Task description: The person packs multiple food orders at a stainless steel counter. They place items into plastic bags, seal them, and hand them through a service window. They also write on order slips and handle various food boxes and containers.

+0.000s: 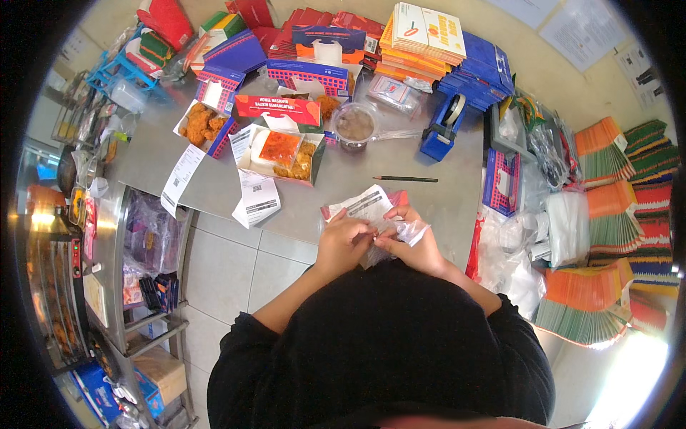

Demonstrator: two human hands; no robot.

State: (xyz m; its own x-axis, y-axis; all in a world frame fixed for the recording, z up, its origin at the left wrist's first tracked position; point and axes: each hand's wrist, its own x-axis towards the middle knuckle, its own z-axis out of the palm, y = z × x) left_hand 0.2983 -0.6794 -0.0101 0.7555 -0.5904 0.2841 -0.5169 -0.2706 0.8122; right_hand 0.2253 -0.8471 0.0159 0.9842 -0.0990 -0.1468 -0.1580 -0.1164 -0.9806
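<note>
At the near edge of a steel table (316,214), both hands pinch the gathered top of a clear plastic bag (411,233). The fingertips of my left hand (343,244) meet those of my right hand (415,249) at a small twist of plastic. A paper receipt (370,205) and something red lie just beyond the fingers; whether they are inside the bag I cannot tell. My head covering hides the lower part of the bag. A dark pencil (405,179) lies on the steel beyond the right hand.
An open meal box (319,174) holds chicken and sauced food, with receipts (258,201) beside it. Another box holds fried chicken (201,124). A lidded plastic cup (353,127) and a blue tape dispenser (444,128) stand farther back. Folded cartons (423,32) and plastic bags (568,228) border the table.
</note>
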